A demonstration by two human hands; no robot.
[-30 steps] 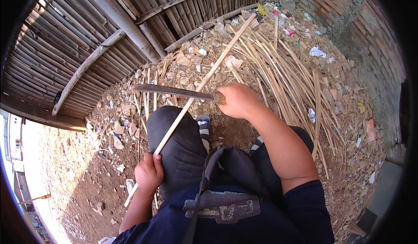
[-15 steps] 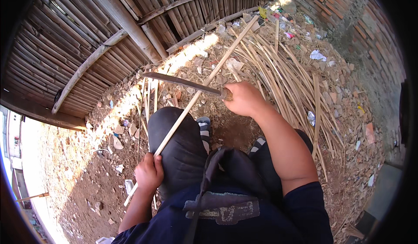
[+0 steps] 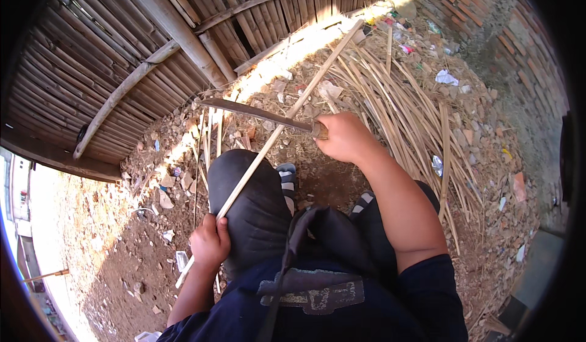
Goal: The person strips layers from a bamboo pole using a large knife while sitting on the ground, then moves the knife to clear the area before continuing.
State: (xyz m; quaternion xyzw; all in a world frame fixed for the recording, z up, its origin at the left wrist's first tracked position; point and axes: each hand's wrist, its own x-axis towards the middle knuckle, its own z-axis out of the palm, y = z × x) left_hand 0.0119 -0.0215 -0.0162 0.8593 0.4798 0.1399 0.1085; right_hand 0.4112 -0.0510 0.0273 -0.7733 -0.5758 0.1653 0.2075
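My left hand (image 3: 209, 242) is closed around the lower part of a long, pale bamboo strip (image 3: 253, 166). From there the strip slants up and to the right, passing over my left knee, and its far end lies over the rubble near the bamboo wall. In my right hand (image 3: 345, 136) is the handle of a machete (image 3: 262, 114). Its long dark blade points left and crosses the strip beyond my knee, lying on top of it or against it; which, I cannot tell.
Many split bamboo strips (image 3: 400, 116) lie in a loose pile ahead and to the right. A few more strips (image 3: 209, 134) stand beyond my left knee. A bamboo wall (image 3: 79, 92) rises at the left, a brick wall (image 3: 519, 67) at the right. Stones and litter cover the ground.
My hands, the machete and the strip have hardly moved. The sunlit patch along the foot of the bamboo wall has grown brighter and wider.
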